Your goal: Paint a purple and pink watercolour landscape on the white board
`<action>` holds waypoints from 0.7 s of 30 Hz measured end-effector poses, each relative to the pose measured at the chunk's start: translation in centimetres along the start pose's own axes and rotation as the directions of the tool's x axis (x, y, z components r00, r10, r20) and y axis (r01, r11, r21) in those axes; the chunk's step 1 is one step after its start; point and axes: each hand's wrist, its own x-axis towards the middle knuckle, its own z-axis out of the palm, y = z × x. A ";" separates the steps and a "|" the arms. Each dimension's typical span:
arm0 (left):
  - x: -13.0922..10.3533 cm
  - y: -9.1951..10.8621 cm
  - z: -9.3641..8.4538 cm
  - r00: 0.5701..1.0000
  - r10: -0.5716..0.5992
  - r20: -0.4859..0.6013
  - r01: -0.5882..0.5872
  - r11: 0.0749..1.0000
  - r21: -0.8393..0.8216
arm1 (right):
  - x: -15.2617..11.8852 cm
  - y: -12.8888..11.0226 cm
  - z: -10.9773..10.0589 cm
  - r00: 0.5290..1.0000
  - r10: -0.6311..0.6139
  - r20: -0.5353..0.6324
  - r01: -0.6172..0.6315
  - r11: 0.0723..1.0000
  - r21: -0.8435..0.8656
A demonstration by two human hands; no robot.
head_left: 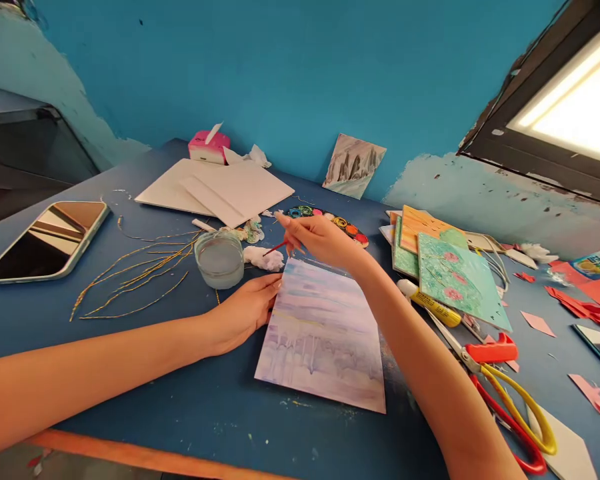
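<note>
A painted sheet [325,333] in washes of lilac, pink and blue lies on the blue table in front of me. My left hand [253,307] rests at its left edge, fingers together on the border. Above the sheet's far edge, my right hand [317,237] pinches a thin dark red paintbrush [276,249], its tip pointing left toward a wad of white tissue [264,258]. Just left of the tissue stands a clear cup of cloudy water [220,261]. Behind my right hand is a palette of round paint pans [347,227], partly covered by the hand.
White boards [230,190] and a pink tissue box [209,147] lie at the back. Gold cords [145,267] and a phone [50,241] are on the left. To the right are painted cards [460,277], a glue bottle [437,308], scissors [517,407] and red paper scraps.
</note>
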 end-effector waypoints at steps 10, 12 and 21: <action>-0.1 -0.2 -0.1 1.000 0.013 0.016 -0.013 1.000 0.001 | -0.4 -0.3 -0.9 0.999 0.014 0.032 -0.012 0.997 -0.078; 0.0 -0.2 -0.2 1.000 0.014 0.020 -0.014 1.000 0.010 | -0.4 -0.3 -0.9 1.000 -0.001 -0.028 0.003 0.998 0.058; 0.0 0.2 0.2 0.999 -0.010 -0.043 0.011 1.000 0.021 | 0.2 2.5 -4.8 0.898 0.070 -0.435 -0.036 0.996 0.086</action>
